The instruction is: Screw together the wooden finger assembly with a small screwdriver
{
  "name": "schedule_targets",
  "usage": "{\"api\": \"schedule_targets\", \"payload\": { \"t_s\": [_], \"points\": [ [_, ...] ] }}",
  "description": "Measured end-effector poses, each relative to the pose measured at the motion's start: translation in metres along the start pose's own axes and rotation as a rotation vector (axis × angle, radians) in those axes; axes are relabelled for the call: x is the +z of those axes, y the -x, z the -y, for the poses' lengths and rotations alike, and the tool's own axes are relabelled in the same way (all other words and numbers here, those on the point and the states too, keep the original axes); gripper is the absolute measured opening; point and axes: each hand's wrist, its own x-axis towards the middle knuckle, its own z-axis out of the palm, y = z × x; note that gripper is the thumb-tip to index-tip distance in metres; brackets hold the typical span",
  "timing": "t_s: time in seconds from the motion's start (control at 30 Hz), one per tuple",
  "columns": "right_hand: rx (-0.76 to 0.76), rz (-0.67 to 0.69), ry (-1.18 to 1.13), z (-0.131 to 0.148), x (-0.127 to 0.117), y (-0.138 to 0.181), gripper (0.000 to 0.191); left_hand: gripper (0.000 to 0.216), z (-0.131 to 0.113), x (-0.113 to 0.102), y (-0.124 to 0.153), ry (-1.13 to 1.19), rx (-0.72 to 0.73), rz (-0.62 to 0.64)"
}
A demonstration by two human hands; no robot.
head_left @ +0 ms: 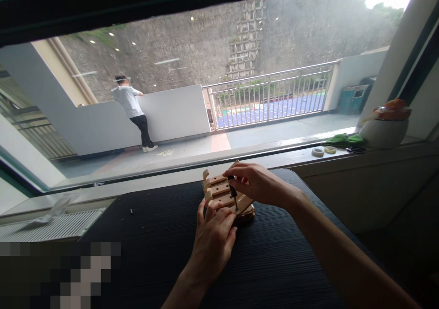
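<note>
A small wooden slatted piece (219,189) with dark holes and curved hooks at its left side lies on the dark table, with brown layered material (247,214) under it. My right hand (254,183) grips a screwdriver (233,188) by its black handle. The shaft points down, its tip at a hole near the front right of the wood. My left hand (214,235) is pressed on the front edge of the wood, fingers bent over it and close to the screwdriver's tip.
A small metal screw-like piece (131,211) lies on the black table (154,249). On the window sill are tape rolls (318,152), a green cloth-like item (345,139) and a white pot (386,132). Behind the glass, a person (132,105) leans at a wall. A white radiator (65,224) stands left.
</note>
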Motion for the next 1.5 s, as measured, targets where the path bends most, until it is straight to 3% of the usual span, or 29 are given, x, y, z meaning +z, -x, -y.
{"api": "schedule_targets", "payload": {
  "t_s": [1.5],
  "points": [
    [-0.013, -0.025, -0.038, -0.0049, -0.0005, -0.0012, 0.025, 0.025, -0.001, -0.0011, 0.0011, 0.014, -0.017, 0.014]
  ]
}}
